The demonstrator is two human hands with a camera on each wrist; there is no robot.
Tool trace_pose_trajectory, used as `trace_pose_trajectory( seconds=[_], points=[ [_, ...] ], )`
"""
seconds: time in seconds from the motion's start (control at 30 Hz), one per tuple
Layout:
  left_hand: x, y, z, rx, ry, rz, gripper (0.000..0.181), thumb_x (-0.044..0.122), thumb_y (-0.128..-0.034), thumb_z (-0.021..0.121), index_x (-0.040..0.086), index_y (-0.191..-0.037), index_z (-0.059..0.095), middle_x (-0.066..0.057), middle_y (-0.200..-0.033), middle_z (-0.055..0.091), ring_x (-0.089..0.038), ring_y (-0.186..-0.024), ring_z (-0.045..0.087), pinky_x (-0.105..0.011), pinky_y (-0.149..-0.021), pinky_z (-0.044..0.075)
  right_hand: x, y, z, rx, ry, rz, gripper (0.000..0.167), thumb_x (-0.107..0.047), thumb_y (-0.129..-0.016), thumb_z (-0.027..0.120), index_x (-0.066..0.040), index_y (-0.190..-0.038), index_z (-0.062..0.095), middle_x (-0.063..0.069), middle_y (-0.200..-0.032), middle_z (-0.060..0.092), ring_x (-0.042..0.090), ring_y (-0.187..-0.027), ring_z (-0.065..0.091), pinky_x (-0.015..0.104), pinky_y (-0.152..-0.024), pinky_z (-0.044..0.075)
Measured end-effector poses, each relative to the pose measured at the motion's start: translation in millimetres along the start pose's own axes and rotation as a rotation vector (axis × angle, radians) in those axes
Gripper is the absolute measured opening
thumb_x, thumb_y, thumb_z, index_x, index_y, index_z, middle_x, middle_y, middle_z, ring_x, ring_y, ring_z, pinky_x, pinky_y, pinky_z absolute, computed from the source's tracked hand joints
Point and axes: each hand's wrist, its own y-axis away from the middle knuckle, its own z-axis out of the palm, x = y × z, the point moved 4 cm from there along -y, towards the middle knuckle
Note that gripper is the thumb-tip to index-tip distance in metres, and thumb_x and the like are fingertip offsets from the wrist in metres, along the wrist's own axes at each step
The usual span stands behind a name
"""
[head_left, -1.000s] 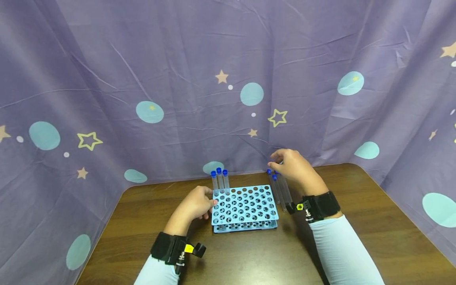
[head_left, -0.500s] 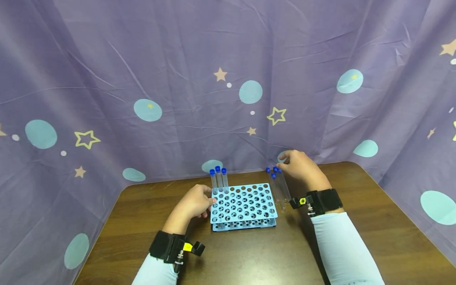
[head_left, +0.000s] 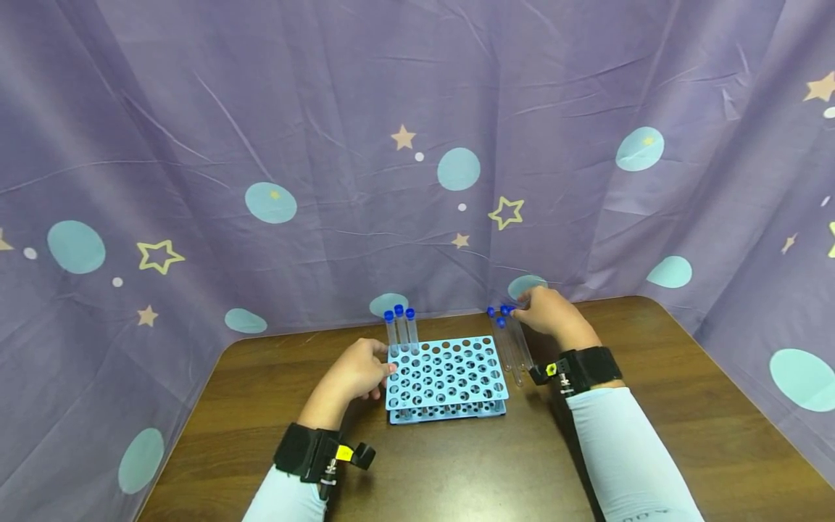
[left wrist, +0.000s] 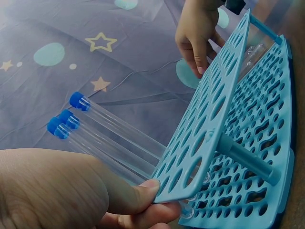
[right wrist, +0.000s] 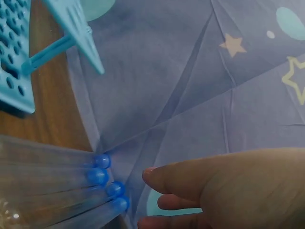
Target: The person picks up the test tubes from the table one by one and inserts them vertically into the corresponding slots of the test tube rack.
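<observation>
A light-blue test tube rack stands on the table, its left edge pinched by my left hand; the left wrist view shows the thumb over the top plate and fingers under it. Three clear test tubes with blue caps stand in the rack's back left corner. Several more capped tubes lie side by side on the table just right of the rack, caps toward the curtain. My right hand is at their cap ends; in the right wrist view its fingers are parted, apart from the blue caps, holding nothing.
The brown wooden table ends at the back against a purple curtain printed with stars and dots. A black strap with a small camera sits on each wrist.
My right hand has shifted to the right over the loose tubes, then come down beside their caps. The left hand stays on the rack, and the standing tubes have not moved.
</observation>
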Motion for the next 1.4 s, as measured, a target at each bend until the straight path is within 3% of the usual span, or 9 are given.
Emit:
trace_pose_trajectory(
  seconds=[0.13,0.23,0.33,0.43,0.73,0.93,1.2,1.3,1.4],
  points=[
    [0.7,0.2,-0.1,-0.002,0.0,0.003,0.057,0.015,-0.1107,0.074,-0.011,-0.158,0.055,-0.014,-0.081,0.078,-0.022,-0.055,0.068,-0.032,-0.05,0.053,4.6,-0.5,4.0,-0.01,0.006,0.019,0.051,-0.033,-0.109,0.074,0.007,-0.14,0.073,0.029,-0.14,0.077,0.046,-0.121,0.078,0.062,-0.107,0.061],
    [0.9,0.3,-0.1,-0.003,-0.001,0.006,0.057,0.015,-0.1107,0.074,-0.011,-0.158,0.055,-0.015,-0.081,0.079,-0.022,-0.055,0.068,-0.032,-0.05,0.053,8.7,-1.2,6.6,-0.034,-0.02,0.038,0.053,-0.032,-0.11,0.074,0.008,-0.144,0.07,0.029,-0.135,0.078,0.038,-0.099,0.082,0.054,-0.092,0.067],
    [1.0,0.4,0.1,-0.002,-0.001,0.008,0.057,0.015,-0.1105,0.074,-0.011,-0.157,0.056,-0.015,-0.081,0.078,-0.021,-0.055,0.067,-0.031,-0.049,0.052,12.6,-2.3,9.6,-0.061,-0.069,0.066,0.053,-0.03,-0.11,0.074,0.008,-0.146,0.068,0.025,-0.119,0.081,0.029,-0.078,0.079,0.044,-0.074,0.068],
    [1.4,0.5,0.3,-0.002,-0.002,0.01,0.057,0.015,-0.1102,0.075,-0.011,-0.157,0.056,-0.014,-0.079,0.078,-0.021,-0.054,0.068,-0.031,-0.049,0.052,15.5,-3.4,13.7,-0.075,-0.11,0.082,0.051,-0.027,-0.11,0.075,0.009,-0.144,0.069,0.021,-0.105,0.081,0.024,-0.074,0.077,0.038,-0.065,0.067],
    [1.8,1.2,0.7,-0.001,0.0,0.009,0.057,0.015,-0.1103,0.074,-0.011,-0.158,0.056,-0.017,-0.082,0.079,-0.02,-0.054,0.067,-0.03,-0.049,0.052,20.2,-8.7,23.7,-0.079,-0.176,0.087,0.048,-0.02,-0.108,0.076,0.014,-0.14,0.068,0.025,-0.109,0.079,0.024,-0.077,0.077,0.037,-0.067,0.07],
    [1.5,1.4,0.8,-0.001,0.004,0.001,0.056,0.015,-0.1105,0.074,-0.01,-0.158,0.057,-0.019,-0.084,0.079,-0.02,-0.054,0.066,-0.03,-0.049,0.052,21.1,-7.5,26.5,-0.078,-0.184,0.082,0.048,-0.017,-0.108,0.076,0.015,-0.141,0.067,0.034,-0.127,0.077,0.029,-0.085,0.08,0.039,-0.069,0.071],
    [0.9,1.1,1.1,-0.001,0.004,-0.003,0.056,0.015,-0.1106,0.074,-0.009,-0.158,0.057,-0.018,-0.083,0.079,-0.02,-0.054,0.066,-0.03,-0.049,0.052,19.6,-6.9,27.6,-0.088,-0.199,0.102,0.045,-0.012,-0.107,0.075,0.017,-0.141,0.066,0.038,-0.133,0.074,0.034,-0.089,0.083,0.04,-0.07,0.071],
    [0.6,0.9,1.2,0.0,0.003,-0.002,0.056,0.015,-0.1105,0.074,-0.009,-0.158,0.057,-0.018,-0.082,0.079,-0.02,-0.054,0.066,-0.03,-0.049,0.051,19.4,-7.2,28.1,-0.087,-0.208,0.105,0.045,-0.01,-0.106,0.075,0.018,-0.14,0.066,0.039,-0.13,0.074,0.031,-0.084,0.082,0.039,-0.069,0.071],
    [0.4,0.6,1.1,-0.001,0.003,-0.003,0.056,0.015,-0.1105,0.074,-0.009,-0.158,0.057,-0.017,-0.081,0.078,-0.02,-0.054,0.066,-0.03,-0.048,0.051,19.3,-8.4,28.9,-0.086,-0.208,0.107,0.043,-0.01,-0.106,0.075,0.018,-0.138,0.066,0.034,-0.117,0.078,0.027,-0.077,0.08,0.038,-0.066,0.071]
  ],
)
